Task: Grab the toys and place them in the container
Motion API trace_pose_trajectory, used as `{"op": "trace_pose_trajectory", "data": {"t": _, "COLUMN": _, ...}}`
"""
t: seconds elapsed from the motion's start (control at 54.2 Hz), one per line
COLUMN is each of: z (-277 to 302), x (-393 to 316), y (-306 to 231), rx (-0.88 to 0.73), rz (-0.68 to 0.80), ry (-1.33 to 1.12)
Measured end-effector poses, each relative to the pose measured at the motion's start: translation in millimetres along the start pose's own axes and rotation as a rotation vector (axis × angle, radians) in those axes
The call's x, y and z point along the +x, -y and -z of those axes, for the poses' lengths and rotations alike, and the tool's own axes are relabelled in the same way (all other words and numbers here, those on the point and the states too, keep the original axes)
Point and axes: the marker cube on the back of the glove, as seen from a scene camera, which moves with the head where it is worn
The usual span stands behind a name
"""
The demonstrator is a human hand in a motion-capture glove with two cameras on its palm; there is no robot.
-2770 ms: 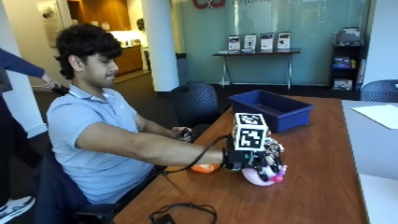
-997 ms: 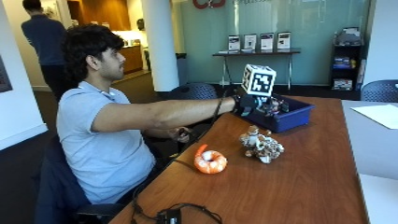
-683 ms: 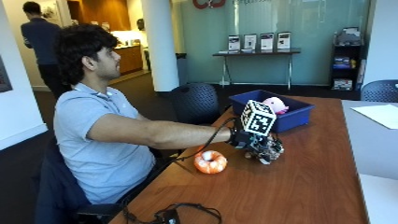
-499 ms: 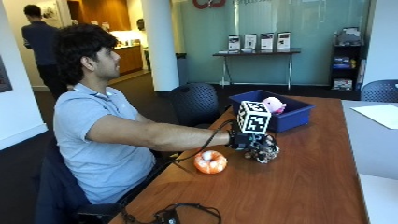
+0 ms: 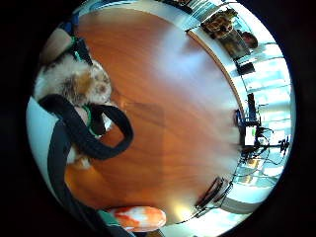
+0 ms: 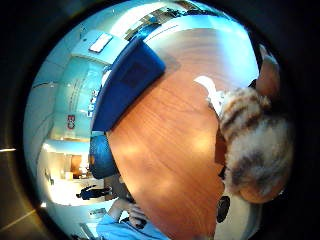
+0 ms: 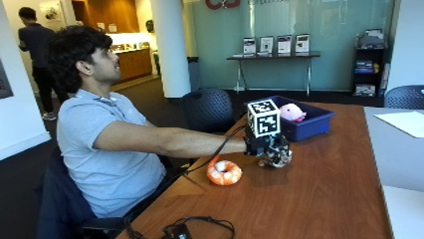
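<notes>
Reaching across the wooden table (image 7: 318,189), my gloved right hand (image 7: 260,145) rests over one furry brown-and-white toy (image 7: 278,157), which sits close against my palm; whether my fingers are curled round it I cannot tell. One orange-and-white toy (image 7: 224,173) lies just beside it. One pink toy (image 7: 291,112) sits in the blue container (image 7: 311,124) beyond, nothing between.

Teal glass wall (image 7: 331,20), white pillar (image 7: 169,45), display table (image 7: 271,57), dark chairs (image 7: 209,109), wooden table (image 7: 318,194)

wooden table (image 7: 318,189) | blue container (image 7: 311,124) | orange toy (image 7: 224,173) | furry toy (image 7: 278,157)
</notes>
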Motion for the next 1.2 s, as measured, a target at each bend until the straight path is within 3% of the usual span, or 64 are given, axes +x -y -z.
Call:
{"op": "trace_pose_trajectory", "data": {"t": 0.369, "z": 185, "x": -100, "y": 47, "rx": 0.281, "rz": 0.077, "ry": 0.106}}
{"op": "trace_pose_trajectory", "data": {"t": 0.517, "z": 219, "x": -158, "y": 65, "rx": 0.321, "rz": 0.184, "ry": 0.047}}
{"op": "trace_pose_trajectory", "data": {"t": 0.646, "z": 214, "x": -215, "y": 86, "rx": 0.305, "rz": 0.251, "ry": 0.043}}
{"op": "trace_pose_trajectory", "data": {"t": 0.886, "z": 148, "x": -309, "y": 118, "rx": 0.219, "rz": 0.334, "ry": 0.073}}
{"op": "trace_pose_trajectory", "data": {"t": 1.09, "z": 118, "x": -307, "y": 126, "rx": -0.040, "rz": 0.256, "ry": 0.047}}
{"op": "trace_pose_trajectory", "data": {"t": 1.2, "z": 114, "x": -287, "y": 120, "rx": -0.084, "rz": 0.260, "ry": 0.015}}
